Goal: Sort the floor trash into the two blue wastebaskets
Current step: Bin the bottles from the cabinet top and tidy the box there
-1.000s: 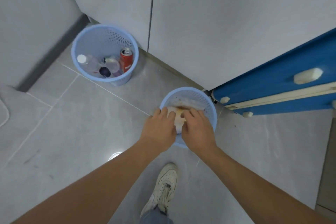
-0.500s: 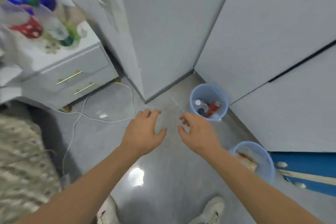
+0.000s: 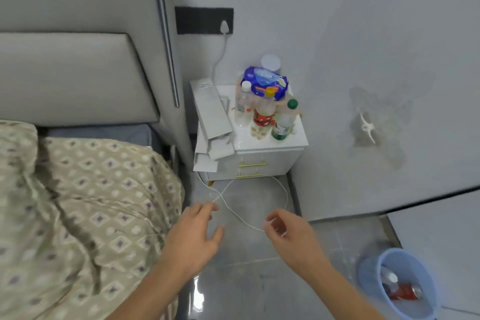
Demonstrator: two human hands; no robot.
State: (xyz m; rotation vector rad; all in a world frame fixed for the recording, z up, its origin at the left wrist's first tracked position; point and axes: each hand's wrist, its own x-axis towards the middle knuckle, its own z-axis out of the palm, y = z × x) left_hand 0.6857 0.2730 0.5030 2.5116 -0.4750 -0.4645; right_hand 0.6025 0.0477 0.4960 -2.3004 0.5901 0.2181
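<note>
Here both hands, left and right, hang empty with loose fingers, apart over the grey tiled floor. The round blue plastic wastebasket sits beyond the right hand, holding light, rigid bottles and a can; no floor trash shows. The bed's patterned quilt crowds the left hand.
</note>
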